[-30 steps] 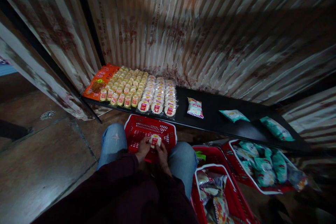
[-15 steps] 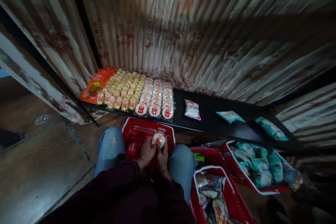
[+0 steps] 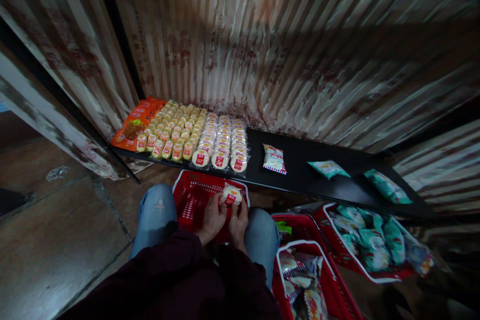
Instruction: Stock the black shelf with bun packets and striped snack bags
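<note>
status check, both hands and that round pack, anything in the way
Left hand and right hand holding round white pack, red label in view. Pack over red basket. Nothing seen blocking the hands.

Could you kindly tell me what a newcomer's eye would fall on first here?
Probably the bright orange plastic packet at the left end of the long black shelf. Next, perhaps, the round white snack in clear wrapping, held in the fingers of the left hand and right hand over the red plastic basket between denim-covered knees.
</note>
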A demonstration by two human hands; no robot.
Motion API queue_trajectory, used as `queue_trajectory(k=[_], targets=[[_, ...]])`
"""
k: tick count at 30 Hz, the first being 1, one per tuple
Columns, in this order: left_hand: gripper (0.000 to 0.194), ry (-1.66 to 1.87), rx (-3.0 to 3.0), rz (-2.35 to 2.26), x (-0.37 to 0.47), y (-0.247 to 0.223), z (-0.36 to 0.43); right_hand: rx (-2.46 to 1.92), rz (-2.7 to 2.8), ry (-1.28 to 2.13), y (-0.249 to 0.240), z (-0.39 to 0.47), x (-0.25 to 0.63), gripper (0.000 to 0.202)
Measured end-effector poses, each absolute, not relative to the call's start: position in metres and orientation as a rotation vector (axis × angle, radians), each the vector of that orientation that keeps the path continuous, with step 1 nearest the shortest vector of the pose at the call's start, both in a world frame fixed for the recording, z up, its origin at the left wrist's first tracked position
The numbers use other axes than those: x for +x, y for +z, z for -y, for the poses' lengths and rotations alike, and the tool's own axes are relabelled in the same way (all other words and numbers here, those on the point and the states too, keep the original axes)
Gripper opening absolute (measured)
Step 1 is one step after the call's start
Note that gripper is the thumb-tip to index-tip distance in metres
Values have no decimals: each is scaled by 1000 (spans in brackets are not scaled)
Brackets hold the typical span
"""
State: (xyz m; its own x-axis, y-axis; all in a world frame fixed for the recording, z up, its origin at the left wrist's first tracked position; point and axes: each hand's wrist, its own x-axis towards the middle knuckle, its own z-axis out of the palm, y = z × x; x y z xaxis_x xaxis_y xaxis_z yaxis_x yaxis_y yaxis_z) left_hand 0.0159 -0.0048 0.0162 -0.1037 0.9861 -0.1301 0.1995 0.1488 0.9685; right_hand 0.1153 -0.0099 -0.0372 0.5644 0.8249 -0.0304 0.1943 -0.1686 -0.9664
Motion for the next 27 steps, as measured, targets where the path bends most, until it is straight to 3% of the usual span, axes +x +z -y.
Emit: queue_trajectory(k=[14, 27], targets=[[38, 1156, 1586, -1435, 24, 36, -52, -1707, 1216, 372, 14, -54, 146, 58], [49, 1148, 1681, -1493, 36, 40, -76, -1735, 1202, 321, 16, -81, 147, 57]])
